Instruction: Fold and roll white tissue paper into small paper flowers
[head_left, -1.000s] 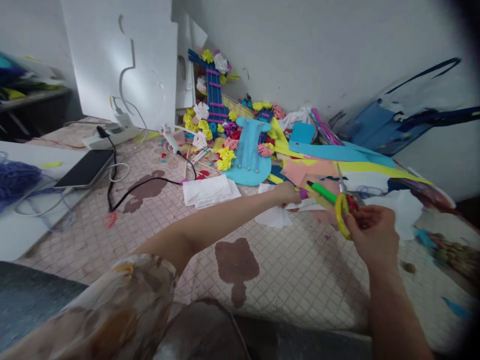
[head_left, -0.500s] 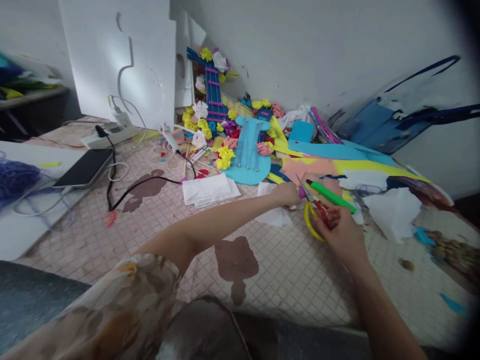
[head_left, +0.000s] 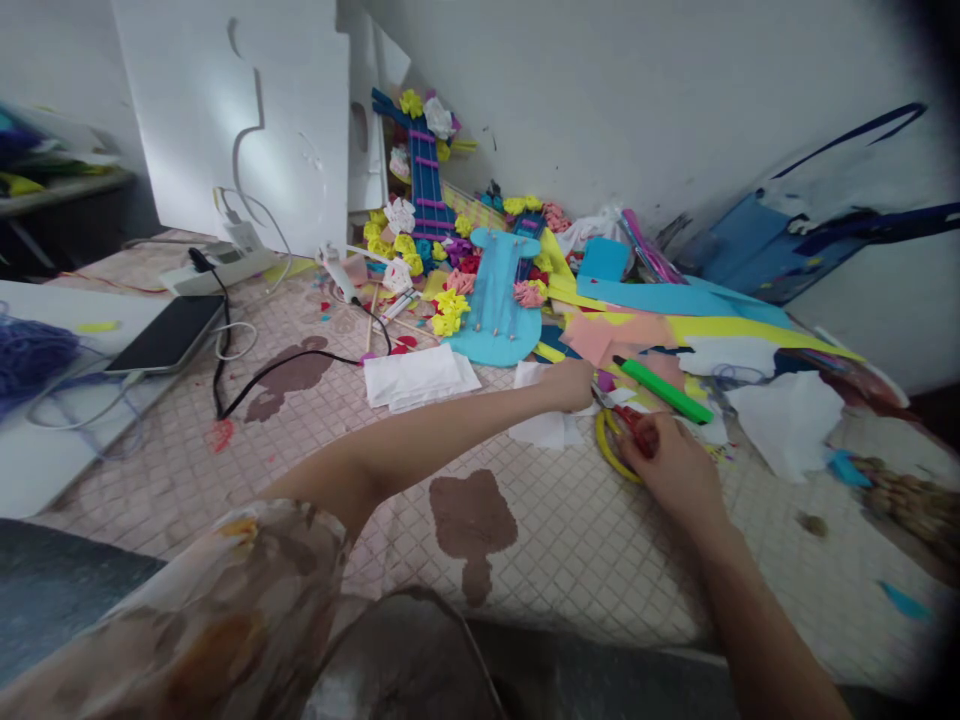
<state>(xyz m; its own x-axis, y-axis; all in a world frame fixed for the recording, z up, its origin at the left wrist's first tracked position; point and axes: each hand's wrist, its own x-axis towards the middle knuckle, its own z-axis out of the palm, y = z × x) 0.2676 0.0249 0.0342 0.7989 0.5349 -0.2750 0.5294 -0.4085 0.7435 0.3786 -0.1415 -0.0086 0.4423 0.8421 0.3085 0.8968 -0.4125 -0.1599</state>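
My right hand (head_left: 679,470) grips a pair of scissors (head_left: 616,462) by red and yellow handles. The blades point left, and their tips reach up to my left hand (head_left: 571,385), which is closed; whatever its fingers pinch is hidden. Under that hand and beside it lies thin white tissue paper (head_left: 544,428). A long green stick-like tool with a dark end (head_left: 664,388) rests just beyond the scissors, near pink paper (head_left: 626,335).
A blue guitar-shaped cutout (head_left: 499,345) leans among crepe paper flowers (head_left: 448,315). Folded white tissues (head_left: 420,378) and a glue gun (head_left: 341,280) with a black cord lie left. Blue and yellow paper strips (head_left: 750,330) run right. A phone (head_left: 169,335) sits at far left.
The scissors have dropped and turned, so their blades now lie lower, close against my left hand. My right hand shifted slightly left and down with them.
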